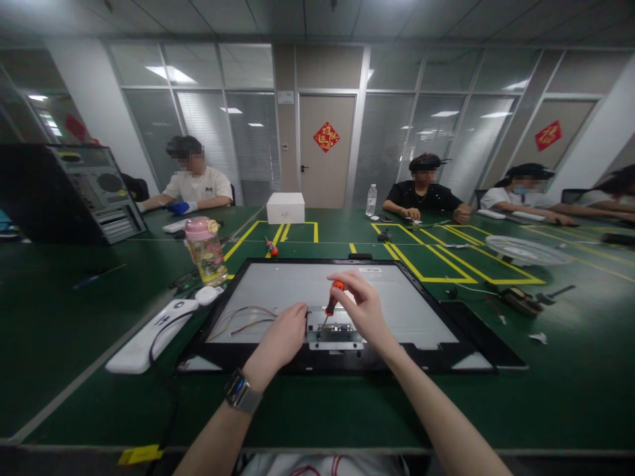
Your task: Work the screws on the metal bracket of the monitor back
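A flat display panel [397, 297] with a black frame lies on the green table, its grey metal back facing up. Near its lower middle sits a metal bracket [335, 345] with a small circuit board. My right hand [364, 307] grips a red and black screwdriver [335, 299], its shaft slanting down to the bracket area. My left hand [280, 334] rests on the panel at the bracket's left side; its fingertips press against the edge there, and whether they pinch anything is hidden. Thin wires [243, 318] run over the panel left of that hand.
To the left are a white power bank [153, 334] with a black cable and a pink-lidded bottle [204, 248]. A white box [286, 208] stands behind the panel. On the right lie a dark flat strip [489, 334] and a tool [520, 299]. Several people sit across the table.
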`<state>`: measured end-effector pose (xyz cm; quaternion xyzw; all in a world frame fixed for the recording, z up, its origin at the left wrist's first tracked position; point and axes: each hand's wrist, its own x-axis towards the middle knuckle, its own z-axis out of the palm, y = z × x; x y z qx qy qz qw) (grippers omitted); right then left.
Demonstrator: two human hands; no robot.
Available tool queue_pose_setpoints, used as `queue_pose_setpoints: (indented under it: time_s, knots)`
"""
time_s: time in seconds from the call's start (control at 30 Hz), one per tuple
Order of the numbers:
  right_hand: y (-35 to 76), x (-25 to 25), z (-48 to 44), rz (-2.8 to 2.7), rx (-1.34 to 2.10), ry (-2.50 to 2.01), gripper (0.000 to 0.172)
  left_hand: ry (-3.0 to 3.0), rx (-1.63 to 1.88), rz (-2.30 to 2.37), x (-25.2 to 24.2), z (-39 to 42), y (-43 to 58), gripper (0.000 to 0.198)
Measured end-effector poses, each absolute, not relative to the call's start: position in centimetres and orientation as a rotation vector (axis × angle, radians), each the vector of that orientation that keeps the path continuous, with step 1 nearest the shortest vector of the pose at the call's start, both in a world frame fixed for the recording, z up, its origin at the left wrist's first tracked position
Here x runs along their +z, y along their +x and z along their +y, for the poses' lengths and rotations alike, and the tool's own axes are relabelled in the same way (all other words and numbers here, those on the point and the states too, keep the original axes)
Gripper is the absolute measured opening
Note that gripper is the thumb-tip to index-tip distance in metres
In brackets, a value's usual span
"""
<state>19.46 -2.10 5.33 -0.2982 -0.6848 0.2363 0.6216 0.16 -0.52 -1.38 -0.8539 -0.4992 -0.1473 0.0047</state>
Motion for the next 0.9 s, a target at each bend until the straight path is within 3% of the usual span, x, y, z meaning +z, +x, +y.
queue_pose_setpoints:
  time_s: [0.17,0.4,0.57,0.77,0.9]
  knots:
    - [19.71,5.09,-2.02,-1.587,0.738,-0.608,0.028,-2.633,-0.426,-1.572,-1.9,-0.25,0.2,0.041]
    - [19.98,4.84,-1.71,-1.544,0.578,-0.686,0.018,-2.655,-0.393,-1.558,-1.47,-0.47,0.22,0.041]
    - [20.09,5.0,-1.81,-1.574,0.758,-0.618,0.03,-2.68,-0.41,-1.577,-1.16,-0.48,0.2,0.04]
    - [19.9,4.94,-1.55,-1.547,0.617,-0.666,0.018,-2.678,-0.406,-1.548,-1.42,-0.38,0.16,0.04]
    - [19.87,4.94,-1.65,-1.563,0.784,-0.615,0.027,-2.67,-0.418,-1.531,-1.42,-0.43,0.15,0.04]
